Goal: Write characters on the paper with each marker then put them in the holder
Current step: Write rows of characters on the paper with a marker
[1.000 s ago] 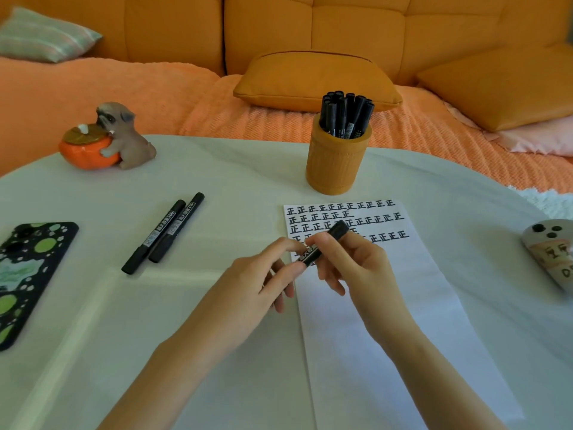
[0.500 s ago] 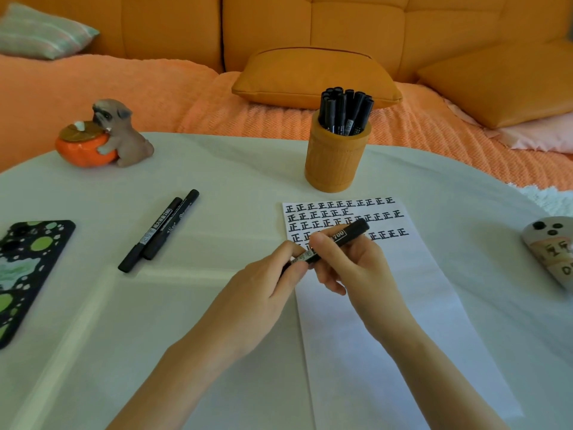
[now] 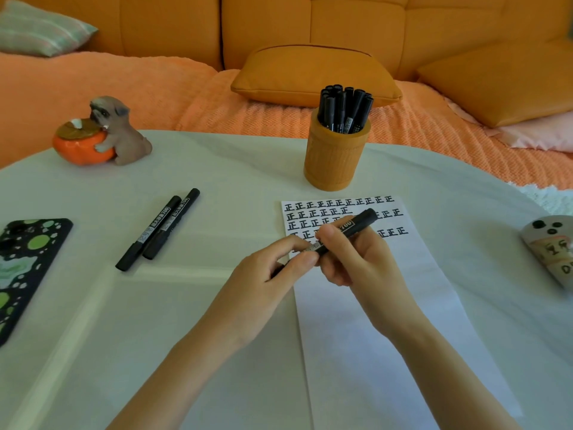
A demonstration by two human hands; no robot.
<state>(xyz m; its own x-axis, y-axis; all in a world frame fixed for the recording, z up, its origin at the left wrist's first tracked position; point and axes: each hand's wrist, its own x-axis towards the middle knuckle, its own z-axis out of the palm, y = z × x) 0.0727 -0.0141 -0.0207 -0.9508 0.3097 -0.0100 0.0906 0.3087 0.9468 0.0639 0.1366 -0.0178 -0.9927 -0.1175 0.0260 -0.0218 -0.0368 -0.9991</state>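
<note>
- Two hands meet over the upper part of the paper [image 3: 372,336], both on one black marker [image 3: 356,226]; the left hand [image 3: 266,274] pinches its lower end between thumb and fingertips; the right hand [image 3: 353,259] curls round the barrel, thumb on top
- the marker slants up and to the right, its far end above the rows of written characters [image 3: 325,212]; whether its cap is on or off cannot be told
- the paper lies flat on the white bench [image 3: 217,169], characters filling only its top rows; the lower part is bare
- the orange holder [image 3: 336,159] stands upright just beyond the paper's top edge, with a bunch of black markers [image 3: 344,110] standing in it
- two loose markers [image 3: 158,231] lie side by side, touching, on the bench left of the paper
- a phone case [image 3: 28,268] with green spots lies at the left edge; a dog figurine [image 3: 121,131] hugs an orange dish [image 3: 80,150] at the far left; a pale object [image 3: 548,246] sits at the right edge
- an orange sofa [image 3: 310,26] with a cushion [image 3: 313,76] lies behind the bench
</note>
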